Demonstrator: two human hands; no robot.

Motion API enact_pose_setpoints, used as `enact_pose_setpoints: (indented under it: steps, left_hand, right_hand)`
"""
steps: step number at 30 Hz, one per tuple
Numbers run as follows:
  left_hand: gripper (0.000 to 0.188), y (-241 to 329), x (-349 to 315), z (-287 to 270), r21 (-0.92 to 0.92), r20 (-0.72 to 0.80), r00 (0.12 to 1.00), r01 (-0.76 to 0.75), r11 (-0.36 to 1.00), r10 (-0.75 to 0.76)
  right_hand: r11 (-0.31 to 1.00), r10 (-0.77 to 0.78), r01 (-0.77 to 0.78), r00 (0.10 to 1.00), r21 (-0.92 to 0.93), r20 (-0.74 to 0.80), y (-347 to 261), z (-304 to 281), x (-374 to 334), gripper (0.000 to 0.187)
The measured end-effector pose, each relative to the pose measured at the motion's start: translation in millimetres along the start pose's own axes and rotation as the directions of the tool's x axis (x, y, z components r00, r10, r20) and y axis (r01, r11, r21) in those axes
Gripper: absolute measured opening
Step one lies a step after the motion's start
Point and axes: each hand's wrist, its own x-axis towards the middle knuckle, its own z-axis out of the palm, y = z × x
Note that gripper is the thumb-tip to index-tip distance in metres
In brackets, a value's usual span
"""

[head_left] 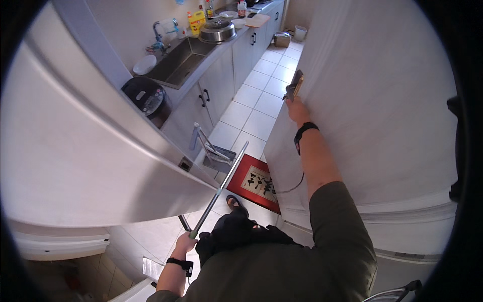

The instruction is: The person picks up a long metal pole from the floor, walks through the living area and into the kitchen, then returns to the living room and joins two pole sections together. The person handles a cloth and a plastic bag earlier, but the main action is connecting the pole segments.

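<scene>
My left hand (184, 243) grips the lower end of a long grey mop pole (221, 186), which slants up and away toward the mop head frame (211, 150) on the tiled floor. My right hand (297, 105) reaches forward and is closed on the metal handle (296, 84) of a large pale door (382, 100) on my right. A black band sits on each wrist. A second large pale door (75, 151) fills the left of the view, swung out above my left hand.
A kitchen counter runs along the left with a sink (182, 60), a black rice cooker (146, 96), a steel pot lid (217, 31) and bottles. A red mat (255, 182) lies on the white tiled floor by my sandalled foot (234, 202).
</scene>
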Motion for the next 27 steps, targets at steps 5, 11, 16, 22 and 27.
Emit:
enact_pose_setpoints:
  steps: [5, 11, 16, 22, 27]
  left_hand:
    - [0.045, 52, 69, -5, -0.066, -0.016, 1.000, -0.004, 0.998, 0.003]
    - [0.038, 114, 128, -25, -0.177, 0.040, 0.999, 0.019, 0.984, -0.012]
    - [0.036, 172, 168, -47, -0.166, 0.004, 0.998, -0.055, 0.985, 0.056]
    - [0.042, 260, 264, -66, -0.217, 0.013, 0.998, -0.053, 0.975, 0.057]
    - [0.037, 342, 378, -92, -0.276, 0.104, 0.994, -0.015, 0.961, 0.045]
  right_hand:
    - [0.993, 0.108, -0.105, 0.993, 0.060, -0.050, 50, -41, 44, 0.043]
    - [0.968, 0.242, -0.226, 0.953, 0.106, -0.180, 106, -69, 71, 0.043]
    - [0.941, 0.273, -0.176, 0.898, 0.288, -0.344, 154, -81, 91, 0.044]
    - [0.947, 0.268, -0.090, 0.748, 0.307, -0.607, 202, -83, 99, 0.033]
    - [0.874, 0.453, -0.207, 0.674, 0.439, -0.584, 208, -97, 96, 0.025]
